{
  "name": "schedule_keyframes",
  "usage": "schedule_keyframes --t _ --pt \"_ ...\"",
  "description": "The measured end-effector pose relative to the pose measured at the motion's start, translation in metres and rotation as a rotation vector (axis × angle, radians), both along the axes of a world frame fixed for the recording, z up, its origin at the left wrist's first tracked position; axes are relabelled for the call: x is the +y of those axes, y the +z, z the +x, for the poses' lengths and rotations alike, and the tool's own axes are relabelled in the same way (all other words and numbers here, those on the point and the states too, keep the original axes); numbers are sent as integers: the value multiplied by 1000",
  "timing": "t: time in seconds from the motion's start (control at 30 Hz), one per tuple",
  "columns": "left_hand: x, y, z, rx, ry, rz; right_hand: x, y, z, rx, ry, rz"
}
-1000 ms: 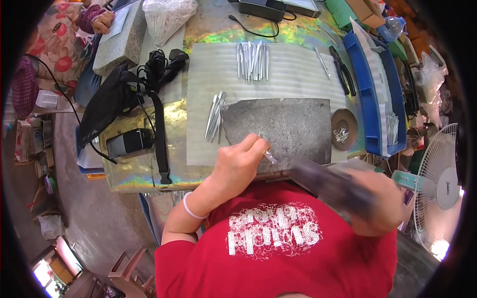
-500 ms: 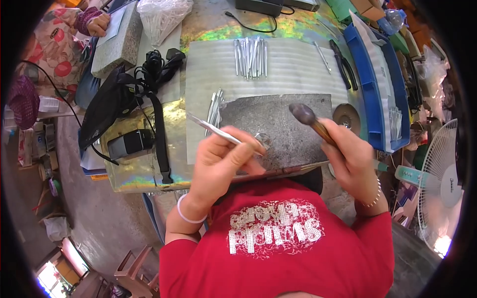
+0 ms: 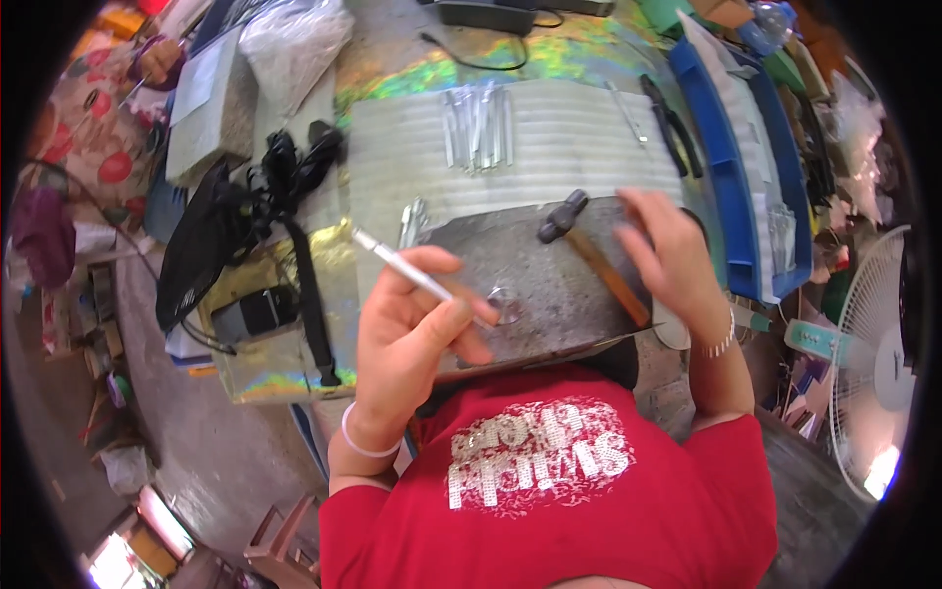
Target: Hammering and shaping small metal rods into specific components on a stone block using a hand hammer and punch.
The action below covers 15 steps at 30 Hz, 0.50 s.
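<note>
The left hand (image 3: 417, 329) gripped a slim metal rod (image 3: 417, 277) in closed fingers, its tip set against a small metal ring (image 3: 505, 306) on the grey steel plate (image 3: 549, 285) at the bench's near edge. The right hand (image 3: 672, 260) hovered with fingers spread open, just above the wooden handle of a hammer (image 3: 589, 255) lying on the plate. More metal rods (image 3: 478, 128) lay toward the far edge of the bench.

Thin silver metal rod (image 3: 407, 272), slanted, tip down on a small metal ring (image 3: 504, 306) at frame centre. Wooden-handled hammer (image 3: 589, 253) lies flat on the grey metal plate (image 3: 549, 294), centre-right, head toward upper left.
</note>
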<state>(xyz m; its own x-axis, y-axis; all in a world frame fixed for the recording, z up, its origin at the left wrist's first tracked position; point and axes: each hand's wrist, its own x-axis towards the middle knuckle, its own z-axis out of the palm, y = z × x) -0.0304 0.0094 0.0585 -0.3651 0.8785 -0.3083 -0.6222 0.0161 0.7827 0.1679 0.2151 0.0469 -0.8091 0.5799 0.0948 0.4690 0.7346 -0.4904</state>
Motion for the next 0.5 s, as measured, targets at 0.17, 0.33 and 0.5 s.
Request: schedule_keyframes --t 0.17,0.33,0.5 --pt "-4 0 3 183 -90 -12 117 -55 -22 -49 -191 159" --pt "-5 -5 1 596 -54 60 153 -80 -55 -298 -286 319" --pt "-6 5 8 405 -2 -30 155 -59 -51 -170 -161 117"
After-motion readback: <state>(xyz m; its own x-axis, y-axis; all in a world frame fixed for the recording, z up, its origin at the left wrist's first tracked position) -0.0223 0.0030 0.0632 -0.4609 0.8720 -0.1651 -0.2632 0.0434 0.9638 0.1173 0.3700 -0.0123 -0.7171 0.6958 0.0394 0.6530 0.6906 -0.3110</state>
